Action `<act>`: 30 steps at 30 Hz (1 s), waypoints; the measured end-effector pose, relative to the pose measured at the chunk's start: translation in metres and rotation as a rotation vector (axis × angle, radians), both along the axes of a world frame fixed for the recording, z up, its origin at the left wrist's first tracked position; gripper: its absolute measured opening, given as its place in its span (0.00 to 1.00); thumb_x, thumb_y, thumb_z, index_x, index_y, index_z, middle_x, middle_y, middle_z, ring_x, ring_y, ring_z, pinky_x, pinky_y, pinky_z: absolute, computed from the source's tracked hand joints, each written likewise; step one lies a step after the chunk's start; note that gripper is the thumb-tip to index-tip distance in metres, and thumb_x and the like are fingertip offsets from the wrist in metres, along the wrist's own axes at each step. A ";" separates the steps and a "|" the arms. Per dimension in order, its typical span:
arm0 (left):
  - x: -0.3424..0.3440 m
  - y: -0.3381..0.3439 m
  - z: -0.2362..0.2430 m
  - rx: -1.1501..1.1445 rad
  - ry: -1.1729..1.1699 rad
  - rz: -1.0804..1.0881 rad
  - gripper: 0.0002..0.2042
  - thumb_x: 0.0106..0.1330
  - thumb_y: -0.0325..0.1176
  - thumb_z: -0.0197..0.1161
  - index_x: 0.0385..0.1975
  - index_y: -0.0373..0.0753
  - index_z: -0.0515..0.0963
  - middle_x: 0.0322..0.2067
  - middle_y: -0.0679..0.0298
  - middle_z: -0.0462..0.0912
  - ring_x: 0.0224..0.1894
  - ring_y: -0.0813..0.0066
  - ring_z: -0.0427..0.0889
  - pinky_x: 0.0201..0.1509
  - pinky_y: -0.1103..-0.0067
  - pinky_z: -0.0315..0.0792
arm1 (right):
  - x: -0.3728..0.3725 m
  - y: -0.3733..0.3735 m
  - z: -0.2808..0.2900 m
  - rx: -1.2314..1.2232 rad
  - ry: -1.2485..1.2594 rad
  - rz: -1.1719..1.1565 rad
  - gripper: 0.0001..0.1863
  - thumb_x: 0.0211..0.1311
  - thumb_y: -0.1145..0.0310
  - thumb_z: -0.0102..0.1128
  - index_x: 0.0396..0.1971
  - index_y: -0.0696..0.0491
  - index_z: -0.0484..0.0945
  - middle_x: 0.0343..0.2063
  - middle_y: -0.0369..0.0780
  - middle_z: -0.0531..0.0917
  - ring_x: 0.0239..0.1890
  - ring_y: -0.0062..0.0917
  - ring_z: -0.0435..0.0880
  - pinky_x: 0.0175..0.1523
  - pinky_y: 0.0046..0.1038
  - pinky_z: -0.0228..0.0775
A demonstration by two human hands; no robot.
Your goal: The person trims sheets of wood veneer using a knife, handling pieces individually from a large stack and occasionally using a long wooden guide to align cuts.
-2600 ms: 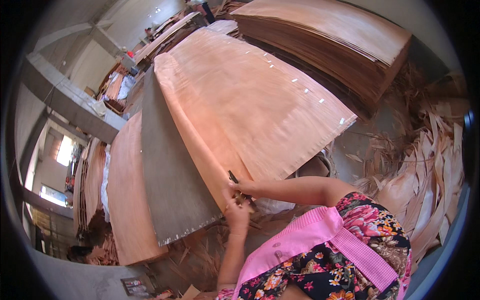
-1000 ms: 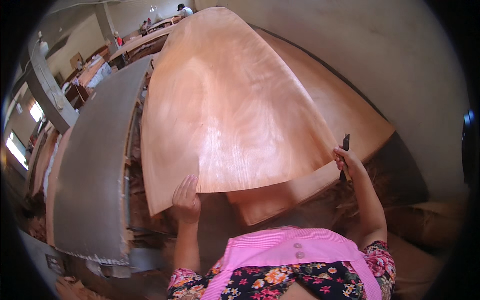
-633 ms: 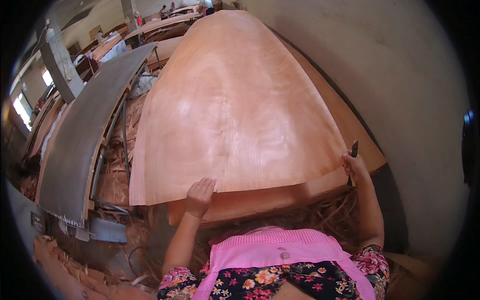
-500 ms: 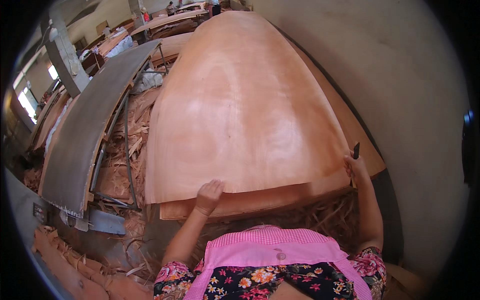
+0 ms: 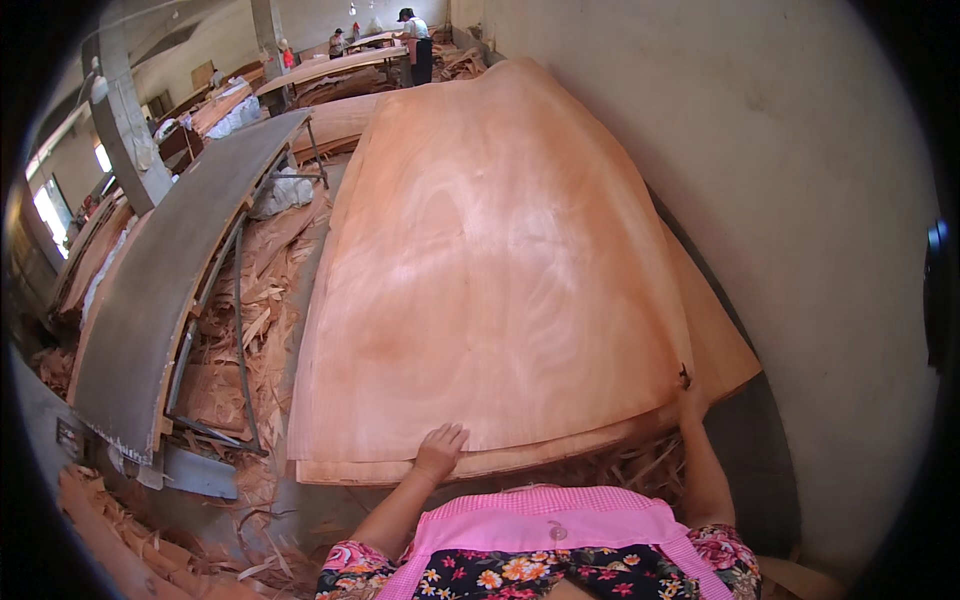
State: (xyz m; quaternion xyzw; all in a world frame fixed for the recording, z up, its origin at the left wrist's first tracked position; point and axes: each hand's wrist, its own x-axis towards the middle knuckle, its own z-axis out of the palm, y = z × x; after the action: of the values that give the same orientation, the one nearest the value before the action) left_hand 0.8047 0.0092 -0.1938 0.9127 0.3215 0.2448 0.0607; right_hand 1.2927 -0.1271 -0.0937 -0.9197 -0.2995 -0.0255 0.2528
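Observation:
A large, thin, reddish-tan wood veneer sheet [image 5: 480, 300] lies on a stack of similar sheets [image 5: 345, 472], whose near edge shows just below it. At the near edge, left of the middle, my left hand [image 5: 441, 449] rests on the top sheet with its fingers stretched out, holding nothing. My right hand [image 5: 690, 396] is at the sheet's right near corner, closed around a small black tool [image 5: 685, 374]. Only the tool's dark end sticks up out of the fist, so its exact kind is hidden.
To the left stands a long grey-topped table [image 5: 180, 270] on a metal frame. Torn veneer scraps [image 5: 262, 290] fill the gap beside it. A bare wall [image 5: 790, 220] rises on the right. Far off, a person [image 5: 415, 45] stands by another veneer-covered table [image 5: 335, 68].
The veneer's near edge has come down closer to the stack's edge. My left hand has shifted right and lies flatter. My right hand has lowered with the black tool to the corner.

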 end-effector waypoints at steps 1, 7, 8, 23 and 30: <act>0.001 -0.002 -0.001 -0.023 0.028 0.013 0.15 0.50 0.31 0.55 0.41 0.43 0.72 0.44 0.61 0.73 0.48 0.62 0.71 0.49 0.69 0.66 | 0.007 0.000 -0.006 -0.001 -0.015 0.006 0.17 0.50 0.62 0.56 0.37 0.58 0.75 0.32 0.50 0.78 0.37 0.41 0.77 0.41 0.34 0.67; 0.013 -0.017 -0.010 -0.034 0.152 0.150 0.18 0.54 0.29 0.50 0.47 0.44 0.69 0.50 0.59 0.69 0.54 0.61 0.65 0.55 0.63 0.58 | 0.048 -0.004 -0.033 0.233 0.261 0.143 0.19 0.54 0.65 0.54 0.45 0.56 0.70 0.38 0.44 0.77 0.38 0.33 0.77 0.41 0.31 0.67; 0.015 -0.019 -0.013 -0.074 0.173 0.159 0.18 0.54 0.28 0.49 0.48 0.44 0.69 0.51 0.60 0.69 0.55 0.62 0.65 0.56 0.63 0.57 | 0.052 -0.008 -0.036 0.246 0.353 0.133 0.19 0.55 0.66 0.54 0.46 0.56 0.70 0.39 0.42 0.76 0.38 0.32 0.77 0.41 0.30 0.68; 0.036 -0.023 -0.019 -0.212 0.251 0.317 0.18 0.56 0.28 0.49 0.49 0.47 0.69 0.52 0.62 0.69 0.56 0.61 0.64 0.57 0.61 0.54 | 0.118 -0.017 -0.046 1.546 1.428 -0.396 0.10 0.52 0.77 0.57 0.35 0.53 0.70 0.30 0.34 0.72 0.32 0.28 0.74 0.38 0.26 0.67; 0.033 -0.024 0.001 -0.063 0.155 0.279 0.20 0.53 0.25 0.48 0.48 0.45 0.69 0.51 0.59 0.69 0.55 0.59 0.65 0.56 0.63 0.57 | 0.126 -0.014 -0.007 0.598 -0.094 0.243 0.24 0.50 0.81 0.53 0.51 0.56 0.66 0.38 0.41 0.74 0.40 0.33 0.74 0.43 0.27 0.67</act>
State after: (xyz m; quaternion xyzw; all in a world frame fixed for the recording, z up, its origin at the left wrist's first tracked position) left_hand 0.8374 -0.0150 -0.1930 0.8730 0.4565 0.1693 0.0297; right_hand 1.4190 -0.1406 -0.1004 -0.7600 -0.3978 -0.1243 0.4988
